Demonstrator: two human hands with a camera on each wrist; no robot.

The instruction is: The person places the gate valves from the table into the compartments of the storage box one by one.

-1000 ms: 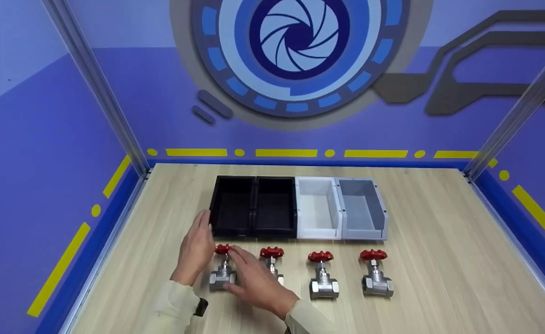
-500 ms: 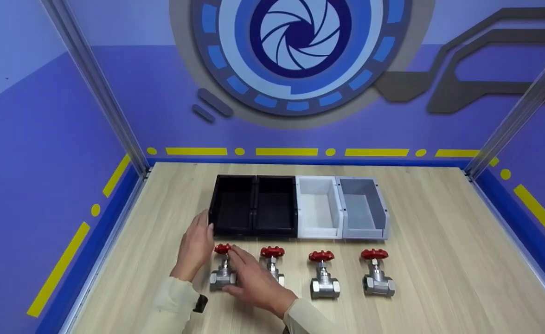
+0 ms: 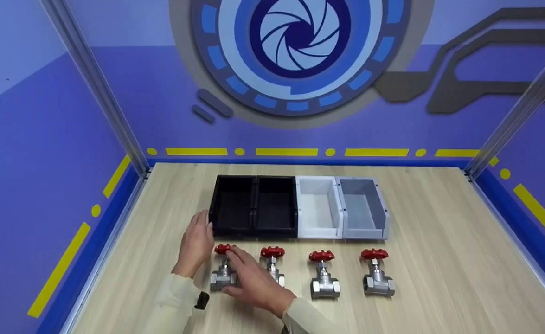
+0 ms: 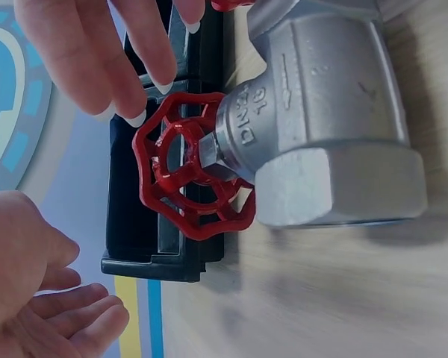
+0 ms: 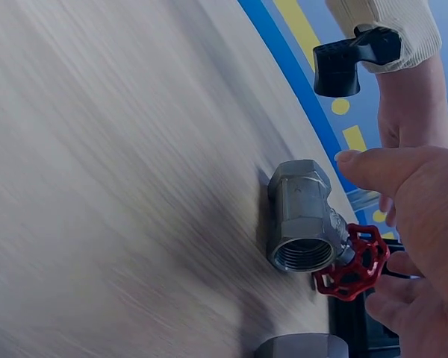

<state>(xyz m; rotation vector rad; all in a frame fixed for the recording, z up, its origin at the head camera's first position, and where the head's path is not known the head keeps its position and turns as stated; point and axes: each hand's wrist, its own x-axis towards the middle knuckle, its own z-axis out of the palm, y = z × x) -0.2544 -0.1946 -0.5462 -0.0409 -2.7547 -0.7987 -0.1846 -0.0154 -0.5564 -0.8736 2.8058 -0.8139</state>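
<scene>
Four-bin row aside, the nearest thing to both hands is a steel gate valve with a red handwheel, standing upright at the left end of a row of several valves. My left hand is beside the front left corner of the left black bin, fingers extended and holding nothing; whether it touches the bin cannot be told. My right hand hovers between that valve and the second valve, partly hiding both. Its fingers are extended, with the tips close to the red handwheel; contact is unclear.
Behind the valves, a second black bin, a white bin and a grey bin continue the row. Two more valves, a third and a fourth, stand to the right. Printed walls enclose the wooden table.
Hands, valves and bins keep nearly the same places; only a very slight shift of the hands and the head view shows.
</scene>
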